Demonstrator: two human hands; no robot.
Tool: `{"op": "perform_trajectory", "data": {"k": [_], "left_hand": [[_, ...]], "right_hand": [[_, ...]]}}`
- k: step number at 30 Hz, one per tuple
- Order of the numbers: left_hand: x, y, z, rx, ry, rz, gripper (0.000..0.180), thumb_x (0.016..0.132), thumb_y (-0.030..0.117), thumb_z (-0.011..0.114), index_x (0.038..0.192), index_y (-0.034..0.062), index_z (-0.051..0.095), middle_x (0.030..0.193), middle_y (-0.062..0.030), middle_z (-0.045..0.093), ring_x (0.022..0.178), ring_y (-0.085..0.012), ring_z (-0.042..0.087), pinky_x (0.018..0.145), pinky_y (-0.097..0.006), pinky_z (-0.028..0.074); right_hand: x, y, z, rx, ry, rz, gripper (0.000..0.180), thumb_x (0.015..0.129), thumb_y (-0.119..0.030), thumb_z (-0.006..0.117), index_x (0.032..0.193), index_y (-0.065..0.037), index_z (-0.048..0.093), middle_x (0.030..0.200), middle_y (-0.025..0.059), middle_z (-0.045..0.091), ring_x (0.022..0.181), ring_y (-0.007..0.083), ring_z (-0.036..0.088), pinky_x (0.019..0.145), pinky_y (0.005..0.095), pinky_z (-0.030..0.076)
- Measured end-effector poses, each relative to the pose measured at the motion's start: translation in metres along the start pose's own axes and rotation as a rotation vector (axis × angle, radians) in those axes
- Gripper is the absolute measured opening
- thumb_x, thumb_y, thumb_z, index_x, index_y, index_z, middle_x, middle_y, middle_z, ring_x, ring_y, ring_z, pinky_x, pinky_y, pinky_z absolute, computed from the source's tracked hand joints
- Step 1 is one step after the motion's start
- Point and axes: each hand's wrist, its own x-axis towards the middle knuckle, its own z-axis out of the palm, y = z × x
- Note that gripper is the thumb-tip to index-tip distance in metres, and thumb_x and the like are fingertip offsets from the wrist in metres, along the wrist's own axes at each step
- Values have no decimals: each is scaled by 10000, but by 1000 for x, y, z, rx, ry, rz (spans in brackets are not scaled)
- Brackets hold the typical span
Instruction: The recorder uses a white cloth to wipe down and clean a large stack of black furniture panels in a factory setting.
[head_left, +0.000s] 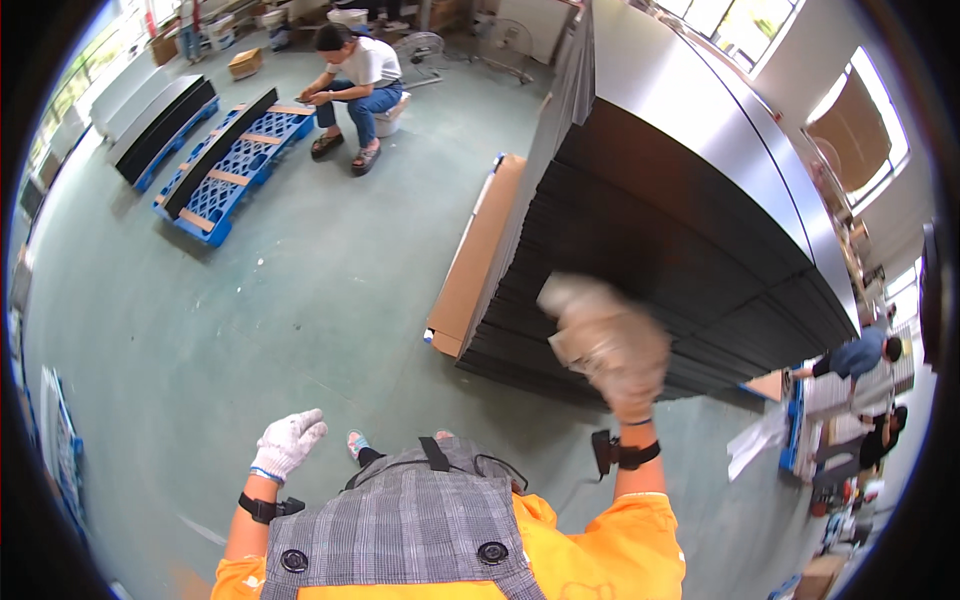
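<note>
A big pile of thin sheets [670,190] is set to the right of the middle, in front of the person. Its flat top is bright and shiny like silver, and it is crossed by a thin dark line. Its near side is very dark, almost black, and is marked by many thin lines where one sheet is laid upon another. The layers are stacked close, and their edges are a bit uneven. A long brown board [485,255] is seen low down, just beside the pile's left side, near the green floor [300,330].

The right hand [605,340] is seen in front of the dark side. It is covered by a pale glove and is badly blurred, so how far it is open, what is held and whether the pile is touched cannot be told. The left hand [290,442] is held over the floor, well apart from the pile. It is covered by a white glove, and its fingers are loosely bent; its palm is hidden.

A faint printed shape is seen on the orange shirt [600,545], too dim to be made out.
</note>
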Motion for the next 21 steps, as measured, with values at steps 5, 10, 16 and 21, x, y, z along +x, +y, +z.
{"op": "perform_trajectory", "data": {"k": [5, 10, 16, 21], "left_hand": [[46, -3, -47, 94, -44, 111, 446, 895, 390, 583, 1187, 58, 640, 1151, -137, 663, 1074, -294, 626, 923, -367, 490], [37, -21, -68, 200, -47, 123, 436, 891, 392, 587, 1188, 77, 644, 1158, -131, 662, 1075, -291, 626, 919, -369, 492], [25, -33, -89, 355, -175, -73, 440, 890, 393, 587, 1212, 96, 637, 1193, -121, 649, 1109, -285, 612, 953, -371, 475], [46, -47, -86, 282, -142, 21, 437, 895, 393, 583, 1208, 93, 639, 1199, -131, 644, 1117, -288, 607, 960, -377, 471]], "right_hand": [[116, -22, -25, 138, 543, 458, 652, 773, -401, 701, 1261, -31, 475, 1174, 203, 533, 1024, 383, 556, 812, 444, 480], [60, -70, 112, -337, 41, 841, 462, 895, -283, 586, 1279, -86, 421, 1153, 96, 538, 1006, 224, 572, 876, 342, 480], [-112, -74, 260, -570, -144, 397, 603, 764, -320, 698, 1251, -18, 509, 1260, 159, 534, 1176, 302, 517, 942, 433, 441], [-161, -62, 197, 65, -163, 1360, 289, 838, -194, 565, 994, 25, 671, 1063, 176, 675, 982, 263, 645, 918, 380, 485]]}}
